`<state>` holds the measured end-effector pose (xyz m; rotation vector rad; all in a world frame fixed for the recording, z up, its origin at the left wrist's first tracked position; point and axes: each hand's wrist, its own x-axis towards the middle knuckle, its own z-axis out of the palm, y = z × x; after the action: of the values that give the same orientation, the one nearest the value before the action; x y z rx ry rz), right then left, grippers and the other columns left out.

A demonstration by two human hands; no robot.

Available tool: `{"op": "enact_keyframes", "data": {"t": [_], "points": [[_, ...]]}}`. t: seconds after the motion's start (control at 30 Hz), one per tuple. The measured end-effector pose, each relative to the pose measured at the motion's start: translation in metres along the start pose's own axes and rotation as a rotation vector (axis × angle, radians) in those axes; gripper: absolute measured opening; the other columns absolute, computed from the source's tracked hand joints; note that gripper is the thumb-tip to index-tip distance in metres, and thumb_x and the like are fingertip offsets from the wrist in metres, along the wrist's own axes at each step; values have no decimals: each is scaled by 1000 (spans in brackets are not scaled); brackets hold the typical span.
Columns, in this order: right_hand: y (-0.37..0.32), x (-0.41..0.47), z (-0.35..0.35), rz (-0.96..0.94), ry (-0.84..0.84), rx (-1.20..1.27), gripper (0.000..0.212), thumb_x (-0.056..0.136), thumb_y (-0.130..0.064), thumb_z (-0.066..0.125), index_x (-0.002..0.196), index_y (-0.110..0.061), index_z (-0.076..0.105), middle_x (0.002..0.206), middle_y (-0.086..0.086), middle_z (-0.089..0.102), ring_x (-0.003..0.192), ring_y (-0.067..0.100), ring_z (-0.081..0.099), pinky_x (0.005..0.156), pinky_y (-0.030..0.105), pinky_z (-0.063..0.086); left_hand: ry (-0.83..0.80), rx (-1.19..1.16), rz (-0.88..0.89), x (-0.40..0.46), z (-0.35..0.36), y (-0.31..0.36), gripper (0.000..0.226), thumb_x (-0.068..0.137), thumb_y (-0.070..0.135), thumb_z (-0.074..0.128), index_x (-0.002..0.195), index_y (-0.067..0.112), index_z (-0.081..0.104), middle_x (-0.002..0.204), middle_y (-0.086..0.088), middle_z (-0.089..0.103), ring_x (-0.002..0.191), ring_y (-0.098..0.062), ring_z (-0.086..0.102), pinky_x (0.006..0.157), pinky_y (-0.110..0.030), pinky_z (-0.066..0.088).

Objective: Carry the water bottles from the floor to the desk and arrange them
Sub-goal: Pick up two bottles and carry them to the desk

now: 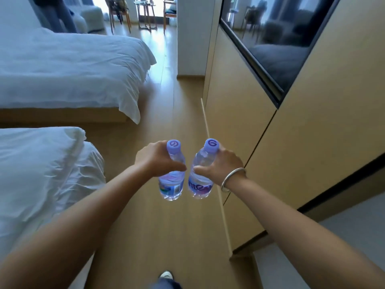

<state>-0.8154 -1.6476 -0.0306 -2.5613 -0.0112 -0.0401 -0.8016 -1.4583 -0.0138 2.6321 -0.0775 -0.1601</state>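
Head view shows my left hand (155, 158) curled around one water bottle (172, 178) and my right hand (223, 163) wrapped around another bottle (201, 178), both upright, side by side above the wooden floor (166, 226).

Hotel-style bedroom: two white-sheeted beds (62, 69), wall television (277, 36), wooden floor (166, 226)

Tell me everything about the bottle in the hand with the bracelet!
The right bottle is clear plastic with a purple cap bearing a swirl mark and a purple label with white letters. It looks full of water, cap on. It tilts slightly, top leaning right, held above the wooden floor. The right hand grips its upper half, thumb across the front.
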Motion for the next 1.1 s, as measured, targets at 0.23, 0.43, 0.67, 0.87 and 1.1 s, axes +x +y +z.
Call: {"op": "enact_keyframes", "data": {"t": [0.23, 0.43, 0.67, 0.87, 1.1], "points": [[-27, 76, 8, -1, -34, -57, 50, 57, -53, 67, 93, -24, 49, 79, -5, 57, 73, 24, 56, 63, 26, 39, 23, -14, 4, 63, -31, -22, 29, 51, 56, 70, 71, 35, 65, 66, 13, 64, 64, -7, 60, 50, -20, 37], [-52, 137, 27, -17, -47, -51, 52, 58, -52, 68, 97, -22, 52, 90, 1, 65, 81, 27, 61, 65, 27, 42, 32, -2, -1, 119, -54, -46, 28, 52, 55, 74, 62, 32, 61, 63, 13, 62, 62, -10, 59, 51, -20, 38], [-59, 215, 49, -51, -105, -44, 49, 57, -53, 68, 92, -26, 48, 83, -2, 60, 78, 26, 58, 64, 27, 38, 37, 18, -25, 195, -69, -62, 29, 50, 56, 69, 60, 30, 60, 60, 12, 60, 60, -8, 58, 50, -20, 37], [-50, 314, 64, -138, -115, -117, 61, 56, -59, 67, 104, -24, 50, 92, 3, 66, 82, 29, 61, 65, 28, 38, 13, 25, -26, 294, -70, -62, 29, 46, 59, 58, 69, 44, 66, 63, 14, 63, 63, -6, 59, 53, -22, 40], [-41, 452, 58, -191, -147, -194, 64, 57, -59, 67, 107, -24, 49, 91, 4, 66, 84, 31, 62, 66, 29, 40, 50, -39, -86, 422, -82, -61, 23, 51, 55, 66, 61, 34, 64, 56, 15, 58, 58, -1, 55, 48, -20, 33]]}}
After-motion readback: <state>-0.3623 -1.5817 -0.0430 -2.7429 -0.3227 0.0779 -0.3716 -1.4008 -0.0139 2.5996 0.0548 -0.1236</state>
